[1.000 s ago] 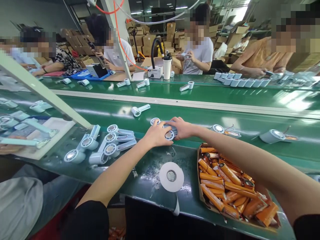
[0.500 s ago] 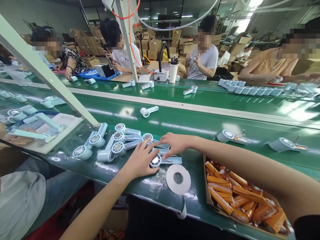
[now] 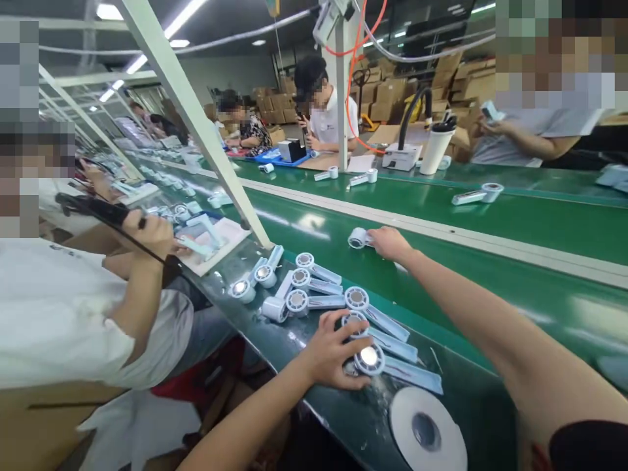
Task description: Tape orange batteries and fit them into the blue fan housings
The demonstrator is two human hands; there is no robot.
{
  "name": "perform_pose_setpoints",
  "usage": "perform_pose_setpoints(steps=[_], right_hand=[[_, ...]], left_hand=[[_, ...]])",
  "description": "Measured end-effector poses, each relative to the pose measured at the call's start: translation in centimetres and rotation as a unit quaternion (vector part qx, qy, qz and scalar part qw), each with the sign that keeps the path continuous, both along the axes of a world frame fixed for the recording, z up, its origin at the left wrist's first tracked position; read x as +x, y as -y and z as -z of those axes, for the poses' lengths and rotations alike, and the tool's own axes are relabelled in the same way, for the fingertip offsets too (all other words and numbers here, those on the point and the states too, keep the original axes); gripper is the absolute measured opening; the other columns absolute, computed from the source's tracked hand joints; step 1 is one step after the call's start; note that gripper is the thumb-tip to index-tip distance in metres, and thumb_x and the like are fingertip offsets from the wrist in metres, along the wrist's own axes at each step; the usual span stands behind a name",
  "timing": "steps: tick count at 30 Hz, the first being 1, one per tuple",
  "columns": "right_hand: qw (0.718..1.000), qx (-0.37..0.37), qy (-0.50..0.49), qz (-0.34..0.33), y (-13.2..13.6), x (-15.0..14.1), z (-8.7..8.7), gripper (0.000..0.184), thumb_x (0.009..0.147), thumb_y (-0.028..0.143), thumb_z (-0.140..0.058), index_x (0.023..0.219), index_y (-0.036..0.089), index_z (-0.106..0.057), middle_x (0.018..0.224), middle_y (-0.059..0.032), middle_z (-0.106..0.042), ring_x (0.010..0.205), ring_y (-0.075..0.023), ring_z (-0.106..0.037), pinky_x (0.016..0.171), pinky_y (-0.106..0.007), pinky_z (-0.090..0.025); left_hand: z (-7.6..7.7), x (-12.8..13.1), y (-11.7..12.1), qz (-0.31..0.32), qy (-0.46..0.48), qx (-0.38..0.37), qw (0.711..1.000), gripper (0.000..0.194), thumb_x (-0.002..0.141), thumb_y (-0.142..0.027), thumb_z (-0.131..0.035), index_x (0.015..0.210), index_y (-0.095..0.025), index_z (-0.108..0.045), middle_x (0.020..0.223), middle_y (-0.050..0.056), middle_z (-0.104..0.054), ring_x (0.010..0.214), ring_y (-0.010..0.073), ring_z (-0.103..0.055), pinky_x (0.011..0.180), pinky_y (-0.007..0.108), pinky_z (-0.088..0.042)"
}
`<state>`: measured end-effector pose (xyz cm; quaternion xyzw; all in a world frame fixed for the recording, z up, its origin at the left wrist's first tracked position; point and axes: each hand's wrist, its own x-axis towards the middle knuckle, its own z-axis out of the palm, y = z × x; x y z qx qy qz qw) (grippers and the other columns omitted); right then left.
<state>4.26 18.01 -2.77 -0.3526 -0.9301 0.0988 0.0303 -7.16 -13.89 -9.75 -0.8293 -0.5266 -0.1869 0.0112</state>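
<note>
"Out on the green belt (image 3: 441,268), beyond the cluster on the worktop (image 3: 481,412): anything in the right hand (image 3: 390,244)?"

"A lone pale-blue housing (image 3: 357,237), round head toward the left, handle mostly hidden under the hand. Fingers drawn in around that handle, apparently gripping it; exact contact of the tips not clear from here."

"Heavy or light, at a guess?"

"Light, probably, and stiff, like moulded plastic. Likely smooth enough to slip if pinched loosely. Best taken by the handle, close to the neck."

"And the left hand (image 3: 328,353)?"

"Down over the worktop, fingers spread well apart across the round heads of the near housing (image 3: 397,370) and the middle housing (image 3: 392,343). Touching both, thumb at the near head's edge; nothing visibly lifted. Just beyond, the far housing (image 3: 377,316)."

"Any fragile part?"

"Possibly the thin wires in the channelled handles. Safer to hold by the outer walls, without pressing into the channel. Also worth avoiding: the white roll (image 3: 405,425), flat beside the near housing's handle."
</note>
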Motion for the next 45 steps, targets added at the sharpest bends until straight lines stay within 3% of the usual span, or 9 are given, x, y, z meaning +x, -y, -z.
perform_pose_setpoints(steps=[11, 15, 20, 28, 30, 33, 37, 42, 45], right_hand=[[0.994, -0.08, 0.058, 0.052, 13.3, 10.6, -2.3, 0.031, 0.104, 0.024, -0.054, 0.123, 0.025, -0.079, 0.125, -0.0066, -0.08, 0.112, -0.0233, -0.076, 0.095, -0.027, -0.052], [0.994, -0.083, 0.027, 0.071, 16.1, 11.7, -3.9, 0.032, 0.102, 0.021, -0.057, 0.126, 0.022, -0.078, 0.131, -0.0096, -0.078, 0.12, -0.025, -0.073, 0.102, -0.03, -0.052], [0.983, -0.077, -0.123, 0.109, 24.3, 18.1, -5.9, 0.037, 0.105, 0.03, -0.052, 0.134, 0.02, -0.072, 0.138, -0.0127, -0.073, 0.128, -0.0274, -0.068, 0.112, -0.04, -0.049], [0.746, -0.516, -0.393, 0.154, 44.2, 22.7, -1.9, 0.064, 0.087, 0.071, -0.071, 0.124, 0.019, -0.076, 0.096, -0.0086, -0.08, 0.055, -0.0125, -0.06, 0.05, -0.025, -0.048], [0.748, -0.559, -0.344, 0.098, 45.0, 23.4, -1.7, 0.059, 0.092, 0.072, -0.064, 0.102, 0.017, -0.083, 0.079, -0.0045, -0.078, 0.048, -0.0106, -0.054, 0.047, -0.023, -0.043], [0.833, -0.488, -0.26, 0.008, 43.1, 26.2, -2.9, 0.049, 0.091, 0.067, -0.069, 0.105, 0.022, -0.084, 0.083, -0.0029, -0.08, 0.06, -0.014, -0.065, 0.058, -0.024, -0.05], [0.93, -0.149, -0.233, 0.241, 36.4, 30.1, -4.6, 0.037, 0.096, 0.045, -0.07, 0.126, 0.025, -0.078, 0.118, -0.0105, -0.08, 0.111, -0.0296, -0.072, 0.098, -0.041, -0.055], [0.889, -0.085, -0.279, 0.353, 30.2, 31.4, -4.6, 0.03, 0.095, 0.039, -0.071, 0.119, 0.025, -0.081, 0.12, -0.0117, -0.08, 0.121, -0.0335, -0.069, 0.115, -0.056, -0.047], [0.771, -0.166, -0.497, 0.361, 31.1, 31.1, -5.0, 0.048, 0.098, 0.059, -0.061, 0.126, 0.022, -0.077, 0.116, -0.0111, -0.08, 0.111, -0.0289, -0.074, 0.103, -0.05, -0.059]], left_hand=[[-2.1, 1.9, 0.7, 0.118, 0.017, -0.008, 0.993, 0.052, 0.09, -0.05, -0.066, 0.138, -0.03, -0.069, 0.142, 0.008, -0.069, 0.138, 0.0323, -0.055, 0.117, 0.048, -0.037], [-2.3, 5.6, 3.4, 0.253, -0.023, -0.031, 0.967, 0.057, 0.097, -0.05, -0.063, 0.149, -0.025, -0.059, 0.146, 0.009, -0.066, 0.143, 0.0298, -0.052, 0.122, 0.046, -0.037], [-3.4, 6.7, 6.3, 0.209, -0.015, -0.015, 0.978, 0.046, 0.095, -0.017, -0.063, 0.141, -0.02, -0.061, 0.122, 0.012, -0.074, 0.123, 0.0297, -0.064, 0.106, 0.046, -0.053], [-8.0, 8.6, 9.4, 0.114, 0.09, 0.217, 0.965, 0.045, 0.094, -0.032, -0.071, 0.135, -0.017, -0.06, 0.107, 0.015, -0.07, 0.129, 0.0413, -0.056, 0.102, 0.058, -0.054], [-8.6, 8.8, 8.8, 0.12, 0.073, 0.238, 0.961, 0.042, 0.093, -0.024, -0.069, 0.133, -0.017, -0.061, 0.109, 0.015, -0.069, 0.137, 0.0449, -0.05, 0.104, 0.061, -0.053], [-9.0, 8.6, 7.7, 0.14, 0.035, 0.207, 0.968, 0.044, 0.09, -0.008, -0.059, 0.134, -0.014, -0.06, 0.115, 0.017, -0.067, 0.143, 0.0469, -0.044, 0.106, 0.063, -0.052], [-9.3, 9.2, 6.6, 0.142, 0.039, 0.19, 0.971, 0.043, 0.089, -0.006, -0.062, 0.131, -0.013, -0.062, 0.114, 0.016, -0.068, 0.14, 0.0458, -0.047, 0.108, 0.066, -0.052], [-9.7, 12.0, 5.4, 0.142, 0.074, 0.176, 0.971, 0.04, 0.087, -0.006, -0.066, 0.125, -0.018, -0.066, 0.111, 0.011, -0.07, 0.133, 0.0415, -0.051, 0.108, 0.063, -0.054], [-10.2, 13.0, 5.0, 0.148, 0.06, 0.156, 0.975, 0.042, 0.089, -0.008, -0.066, 0.13, -0.016, -0.065, 0.114, 0.012, -0.07, 0.133, 0.0408, -0.051, 0.111, 0.065, -0.052]])
